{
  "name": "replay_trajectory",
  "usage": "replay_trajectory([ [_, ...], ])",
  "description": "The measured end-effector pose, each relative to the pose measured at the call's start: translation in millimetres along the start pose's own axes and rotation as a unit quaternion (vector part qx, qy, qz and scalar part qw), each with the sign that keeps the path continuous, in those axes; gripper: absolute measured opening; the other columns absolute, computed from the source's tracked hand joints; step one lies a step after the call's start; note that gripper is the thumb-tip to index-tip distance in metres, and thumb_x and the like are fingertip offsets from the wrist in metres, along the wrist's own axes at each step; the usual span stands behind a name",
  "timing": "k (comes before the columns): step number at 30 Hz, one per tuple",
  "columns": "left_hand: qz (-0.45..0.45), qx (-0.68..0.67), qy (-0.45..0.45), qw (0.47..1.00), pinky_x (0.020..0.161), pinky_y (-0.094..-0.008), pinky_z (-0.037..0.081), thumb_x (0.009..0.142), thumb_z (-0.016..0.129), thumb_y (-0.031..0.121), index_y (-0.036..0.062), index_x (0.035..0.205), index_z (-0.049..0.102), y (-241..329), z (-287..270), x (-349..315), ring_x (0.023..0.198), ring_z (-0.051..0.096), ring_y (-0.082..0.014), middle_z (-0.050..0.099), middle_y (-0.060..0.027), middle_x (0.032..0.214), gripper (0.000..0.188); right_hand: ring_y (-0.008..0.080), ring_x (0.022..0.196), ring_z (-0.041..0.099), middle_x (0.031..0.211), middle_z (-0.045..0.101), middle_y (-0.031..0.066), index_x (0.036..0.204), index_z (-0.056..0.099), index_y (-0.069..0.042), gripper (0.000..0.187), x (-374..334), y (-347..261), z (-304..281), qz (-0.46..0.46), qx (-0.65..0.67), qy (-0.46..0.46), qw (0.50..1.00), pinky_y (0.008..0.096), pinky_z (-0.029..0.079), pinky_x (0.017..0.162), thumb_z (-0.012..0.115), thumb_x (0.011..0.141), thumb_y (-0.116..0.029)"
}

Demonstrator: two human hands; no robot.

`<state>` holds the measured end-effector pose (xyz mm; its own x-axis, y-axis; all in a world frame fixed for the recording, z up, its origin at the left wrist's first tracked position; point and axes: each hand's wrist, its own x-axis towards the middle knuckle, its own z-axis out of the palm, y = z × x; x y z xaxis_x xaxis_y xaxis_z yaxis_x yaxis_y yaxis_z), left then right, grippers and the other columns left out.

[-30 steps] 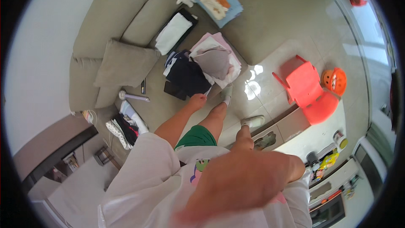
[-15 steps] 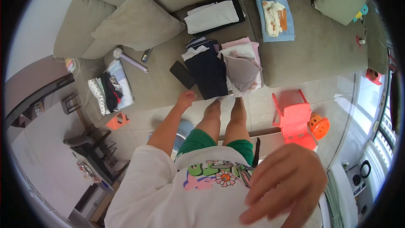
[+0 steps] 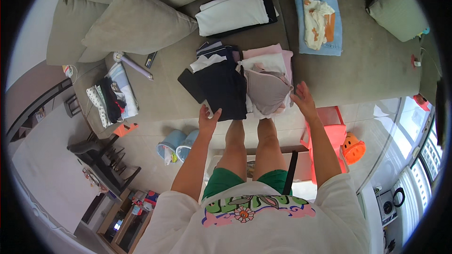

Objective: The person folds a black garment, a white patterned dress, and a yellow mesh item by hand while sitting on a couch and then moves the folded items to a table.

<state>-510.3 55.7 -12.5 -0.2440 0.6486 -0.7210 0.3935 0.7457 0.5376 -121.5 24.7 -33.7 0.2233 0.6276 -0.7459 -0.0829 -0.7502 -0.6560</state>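
Note:
Two stacks of clothes lie side by side at the sofa's front edge. The left one is topped by a dark navy folded garment (image 3: 221, 89), with a small white piece (image 3: 207, 62) at its far end. On the right stack a mauve-grey bra (image 3: 268, 89) rests over white and pink clothes (image 3: 278, 56). My left hand (image 3: 208, 120) is open at the near left corner of the navy garment, fingers apart. Beside the bra's right side, my right hand (image 3: 305, 101) is open, fingers spread; whether it touches the cloth I cannot tell. A black phone (image 3: 190, 86) lies partly under the navy garment.
Behind lie folded white cloth (image 3: 233, 15) on black and a patterned garment (image 3: 316, 23) on blue cloth. Leftward are a lilac wand-like stick (image 3: 134, 66) and more folded clothes (image 3: 113, 96). Blue bins (image 3: 172, 141) and a red chair (image 3: 329, 129) stand on the floor.
My right hand has gone from close before my chest out to the right stack's side. My left hand has moved slightly down beside the navy garment, and the view has shifted.

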Motion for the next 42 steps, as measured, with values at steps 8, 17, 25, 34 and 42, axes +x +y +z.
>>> replay_trajectory([
  [8, -0.01, -0.065, -0.052, 0.996, 0.103, -0.0362, 0.037, 0.073, 0.079, 0.034, -0.0075, 0.138, 0.027, 8, -12, 38, 0.126, 0.041, -0.0278, 0.041, -0.0206, 0.137, 0.093, 0.0286, 0.129, 0.042, 0.139, 0.042, 0.02, 0.141, 0.032, 0.0, 0.078, -15, -59, 40, -0.155, -0.105, 0.043, 0.981, 0.0379, 0.033, 0.106, 0.073, 0.077, -0.016],
  [17, -0.056, -0.192, -0.151, 0.968, 0.099, -0.0352, 0.043, 0.067, 0.084, 0.027, -0.0051, 0.134, 0.03, 39, 20, 51, 0.116, 0.05, -0.0232, 0.05, -0.0162, 0.127, 0.092, 0.0256, 0.128, 0.043, 0.138, 0.044, 0.0161, 0.139, 0.036, -0.001, 0.068, -57, -69, 58, -0.186, -0.069, -0.021, 0.98, 0.0374, 0.032, 0.107, 0.069, 0.081, -0.013],
  [25, -0.047, -0.124, -0.209, 0.969, 0.1, -0.035, 0.042, 0.066, 0.085, 0.028, -0.0034, 0.132, 0.037, 64, 29, 54, 0.114, 0.053, -0.0248, 0.055, -0.0156, 0.122, 0.087, 0.0287, 0.132, 0.035, 0.143, 0.036, 0.0203, 0.14, 0.032, 0.002, 0.075, -54, -66, 42, -0.192, -0.15, 0.026, 0.97, 0.037, 0.029, 0.109, 0.071, 0.078, -0.016],
  [34, -0.138, -0.229, -0.283, 0.921, 0.098, -0.0359, 0.043, 0.073, 0.078, 0.026, 0.0008, 0.131, 0.044, 67, 29, 69, 0.112, 0.054, -0.0243, 0.057, -0.0117, 0.12, 0.072, 0.0295, 0.136, 0.025, 0.146, 0.023, 0.026, 0.142, 0.002, 0.011, 0.115, 15, -28, 11, -0.007, -0.104, -0.043, 0.994, 0.0354, 0.024, 0.111, 0.08, 0.069, -0.029],
  [42, -0.153, -0.219, -0.269, 0.925, 0.095, -0.0379, 0.045, 0.073, 0.077, 0.026, 0.0042, 0.129, 0.048, 68, 23, 76, 0.11, 0.056, -0.0238, 0.059, -0.0102, 0.118, 0.067, 0.0329, 0.135, 0.028, 0.145, 0.025, 0.0268, 0.142, 0.0, 0.011, 0.13, 49, -12, 25, 0.04, -0.096, -0.07, 0.992, 0.0368, 0.028, 0.109, 0.086, 0.058, -0.037],
])
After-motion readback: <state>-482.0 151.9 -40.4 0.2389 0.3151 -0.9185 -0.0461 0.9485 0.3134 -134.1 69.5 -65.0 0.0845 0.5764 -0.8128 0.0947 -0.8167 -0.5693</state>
